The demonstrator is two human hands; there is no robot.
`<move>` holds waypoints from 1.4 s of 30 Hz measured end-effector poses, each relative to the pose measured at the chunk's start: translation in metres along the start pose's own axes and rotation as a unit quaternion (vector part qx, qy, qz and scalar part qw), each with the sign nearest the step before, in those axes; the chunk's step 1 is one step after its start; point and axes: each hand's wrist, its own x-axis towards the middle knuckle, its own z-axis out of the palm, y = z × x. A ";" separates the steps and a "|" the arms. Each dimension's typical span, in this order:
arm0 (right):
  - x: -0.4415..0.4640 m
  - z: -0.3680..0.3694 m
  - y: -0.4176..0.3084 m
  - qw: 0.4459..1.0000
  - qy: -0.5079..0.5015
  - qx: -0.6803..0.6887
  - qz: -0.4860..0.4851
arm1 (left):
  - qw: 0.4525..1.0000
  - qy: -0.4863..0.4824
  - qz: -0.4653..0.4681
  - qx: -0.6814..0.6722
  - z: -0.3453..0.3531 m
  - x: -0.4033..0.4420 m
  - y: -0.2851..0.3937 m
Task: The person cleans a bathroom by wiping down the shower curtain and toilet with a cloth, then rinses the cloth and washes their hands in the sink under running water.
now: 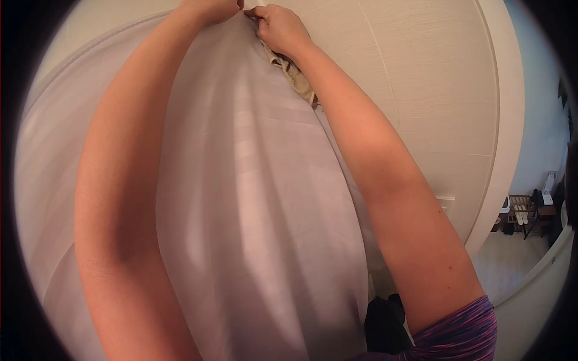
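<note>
You seem to be lifting the pale cloth, which hangs from twelve toward six o'clock. At twelve, your right hand has fingers pinching its top; your left hand's grip is cut off, untellable. Next likely calls for steady tension.

Both arms up and reaching forward, hands near each other at top of view. Left arm bowed outward at the elbow; left hand cut off by the frame edge, finger state unclear. Right arm nearly straight, angled inward; right hand fingers curled, pinching, tips pointing left.
</note>
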 end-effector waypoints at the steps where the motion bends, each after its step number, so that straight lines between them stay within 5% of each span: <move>1: 0.000 0.000 0.001 1.000 0.005 -0.010 -0.018 | 1.000 -0.002 0.000 0.001 -0.001 0.001 0.001; 6: -0.003 0.000 0.003 0.999 0.019 -0.026 -0.034 | 0.995 -0.063 -0.076 0.002 -0.004 0.006 0.011; 16: -0.004 -0.003 0.005 0.999 0.006 0.021 -0.027 | 0.999 -0.024 -0.027 -0.008 -0.004 0.009 0.012; 18: -0.006 -0.006 0.001 0.999 0.014 0.017 -0.031 | 0.994 -0.081 -0.070 0.016 -0.012 0.010 0.020; 21: -0.004 -0.008 0.000 0.999 0.002 0.028 -0.015 | 1.000 -0.022 0.014 -0.014 0.010 0.028 -0.009; 33: -0.016 -0.016 -0.007 0.997 -0.025 -0.058 -0.046 | 1.000 0.011 0.000 0.001 0.011 0.021 -0.008; 42: -0.132 -0.155 -0.016 0.998 -0.001 -0.051 0.036 | 0.998 0.058 -0.008 0.035 0.008 0.030 -0.011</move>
